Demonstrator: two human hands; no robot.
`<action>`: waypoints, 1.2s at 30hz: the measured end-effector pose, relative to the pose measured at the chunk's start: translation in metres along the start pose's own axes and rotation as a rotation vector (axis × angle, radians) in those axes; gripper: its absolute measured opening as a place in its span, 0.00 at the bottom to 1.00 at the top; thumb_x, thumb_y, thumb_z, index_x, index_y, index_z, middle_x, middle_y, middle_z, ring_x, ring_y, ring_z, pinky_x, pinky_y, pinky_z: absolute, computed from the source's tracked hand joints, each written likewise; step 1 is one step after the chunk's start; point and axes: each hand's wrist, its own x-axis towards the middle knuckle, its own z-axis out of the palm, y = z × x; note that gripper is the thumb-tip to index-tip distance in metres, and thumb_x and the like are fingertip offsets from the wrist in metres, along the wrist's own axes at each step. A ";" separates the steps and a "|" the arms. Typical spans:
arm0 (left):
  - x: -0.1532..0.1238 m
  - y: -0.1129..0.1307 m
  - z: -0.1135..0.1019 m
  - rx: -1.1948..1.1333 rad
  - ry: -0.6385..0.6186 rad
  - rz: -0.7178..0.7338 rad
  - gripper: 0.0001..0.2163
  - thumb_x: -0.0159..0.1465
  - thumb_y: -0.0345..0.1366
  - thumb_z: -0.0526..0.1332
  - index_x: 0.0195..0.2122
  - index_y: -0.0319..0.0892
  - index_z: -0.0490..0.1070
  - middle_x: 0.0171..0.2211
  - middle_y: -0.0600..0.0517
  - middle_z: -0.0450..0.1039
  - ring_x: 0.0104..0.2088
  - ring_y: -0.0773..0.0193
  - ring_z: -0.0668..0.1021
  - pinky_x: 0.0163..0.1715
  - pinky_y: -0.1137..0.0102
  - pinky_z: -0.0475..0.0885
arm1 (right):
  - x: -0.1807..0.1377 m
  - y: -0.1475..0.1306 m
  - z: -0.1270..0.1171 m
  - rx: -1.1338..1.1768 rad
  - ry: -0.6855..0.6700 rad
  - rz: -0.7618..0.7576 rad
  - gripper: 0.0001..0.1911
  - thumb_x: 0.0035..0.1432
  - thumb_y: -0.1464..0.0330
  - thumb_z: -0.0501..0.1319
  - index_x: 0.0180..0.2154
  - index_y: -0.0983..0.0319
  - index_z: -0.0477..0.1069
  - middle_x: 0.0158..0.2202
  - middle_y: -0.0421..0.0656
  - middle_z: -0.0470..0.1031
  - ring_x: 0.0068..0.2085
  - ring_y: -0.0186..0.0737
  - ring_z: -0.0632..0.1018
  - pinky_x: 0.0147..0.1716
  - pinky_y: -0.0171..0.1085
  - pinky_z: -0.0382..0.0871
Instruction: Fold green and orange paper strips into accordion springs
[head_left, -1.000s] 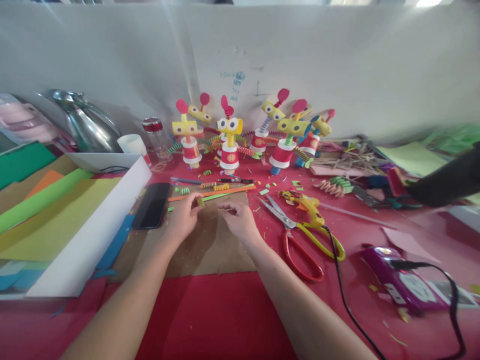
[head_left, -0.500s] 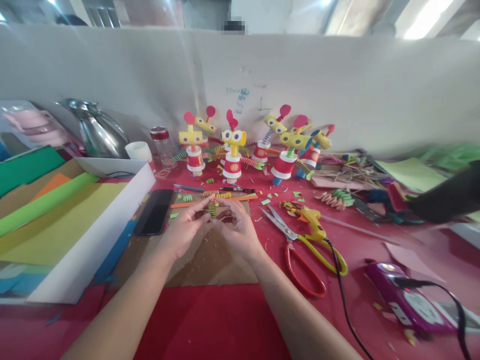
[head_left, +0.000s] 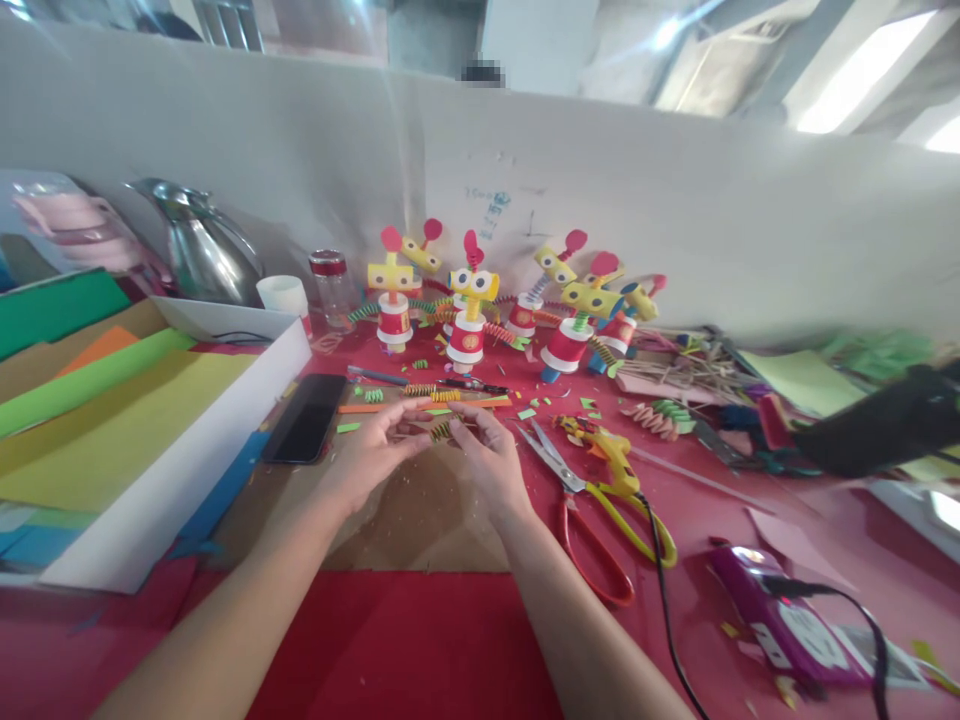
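Observation:
Between my two hands is a small folded-paper spring (head_left: 440, 432) in green and dark tones, held tilted over a brown board. My right hand (head_left: 487, 455) pinches its right end between thumb and fingers. The curled fingers of my left hand (head_left: 367, 455) are at its left end, with the thumb tip against it; the exact grip there is partly hidden. Just beyond my fingertips lie an orange paper strip (head_left: 360, 408), a yellow paper spring (head_left: 445, 396), a brownish one (head_left: 420, 390) and a light green one (head_left: 373, 396). The brown board (head_left: 412, 530) lies beneath my hands.
Right of my hands lie large scissors (head_left: 566, 478), a yellow glue gun (head_left: 616, 458) with a black cord, and a purple device (head_left: 795, 620). Left are a black phone (head_left: 307, 420) and a white box (head_left: 187, 460) of coloured paper. Several paper-cup figures (head_left: 466, 340) stand behind.
The paper spring has gone from upright to tilted sideways, its right end now under my right thumb. The whole view has turned slightly.

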 end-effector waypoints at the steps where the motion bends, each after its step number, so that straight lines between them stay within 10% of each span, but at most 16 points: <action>1: 0.000 0.000 0.001 0.020 0.005 0.009 0.24 0.53 0.32 0.65 0.52 0.46 0.68 0.48 0.47 0.73 0.44 0.60 0.75 0.47 0.62 0.69 | 0.000 0.000 0.000 0.030 0.012 0.025 0.15 0.52 0.64 0.62 0.43 0.62 0.73 0.34 0.42 0.76 0.34 0.36 0.75 0.39 0.37 0.69; 19: 0.000 -0.006 0.005 0.074 0.109 -0.030 0.16 0.51 0.36 0.66 0.42 0.43 0.72 0.39 0.49 0.76 0.38 0.60 0.77 0.39 0.66 0.70 | -0.006 0.002 0.007 0.334 0.026 0.240 0.12 0.45 0.64 0.68 0.34 0.62 0.75 0.30 0.41 0.76 0.31 0.34 0.76 0.36 0.36 0.71; 36: 0.010 -0.022 -0.008 0.392 0.209 -0.010 0.09 0.52 0.38 0.64 0.34 0.44 0.75 0.28 0.53 0.75 0.30 0.61 0.75 0.31 0.68 0.67 | 0.000 0.019 0.004 0.026 0.116 0.248 0.13 0.49 0.64 0.62 0.38 0.62 0.72 0.31 0.42 0.75 0.31 0.37 0.76 0.34 0.38 0.72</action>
